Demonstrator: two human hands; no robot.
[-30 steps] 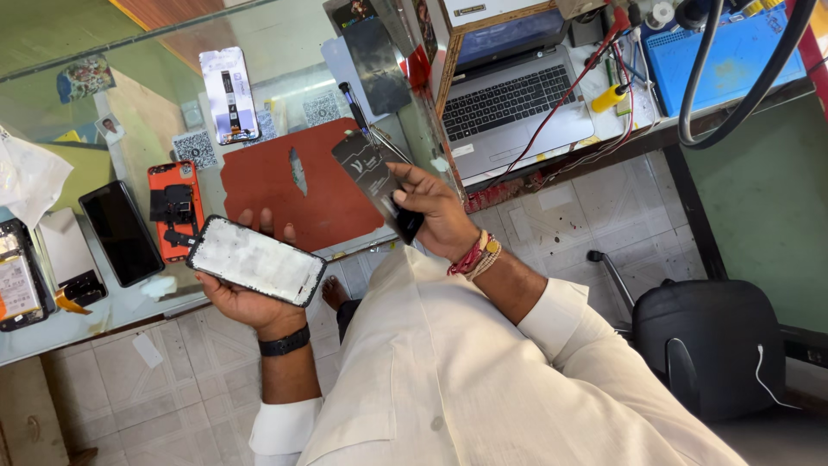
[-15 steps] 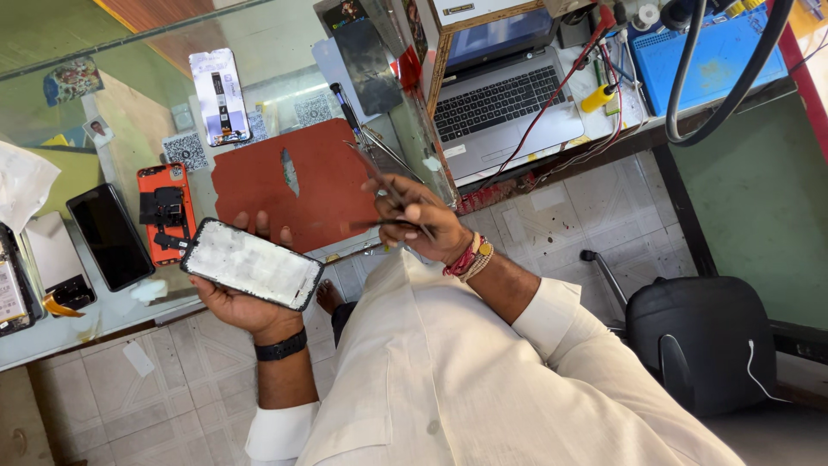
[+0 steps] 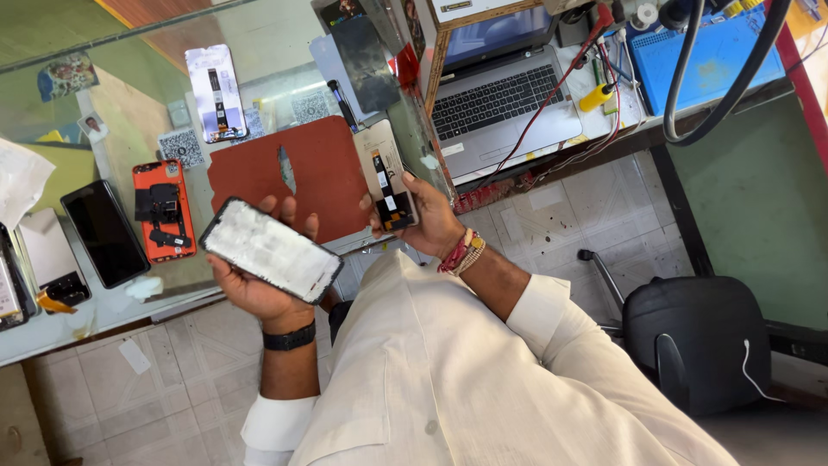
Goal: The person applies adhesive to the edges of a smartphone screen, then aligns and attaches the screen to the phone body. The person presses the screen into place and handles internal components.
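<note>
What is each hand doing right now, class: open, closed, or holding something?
Left hand: closed around a phone with a whitish screen.
Right hand: fingers closed on a thin display panel with a flex cable.

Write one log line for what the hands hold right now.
left hand: holds white-faced phone | right hand: holds screen panel | below: red mat on glass counter

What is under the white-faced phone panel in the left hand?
Under the white-faced phone panel only the left hand shows, its fingers curling over the far edge by the red mat. The panel's underside and the palm are covered.
</note>
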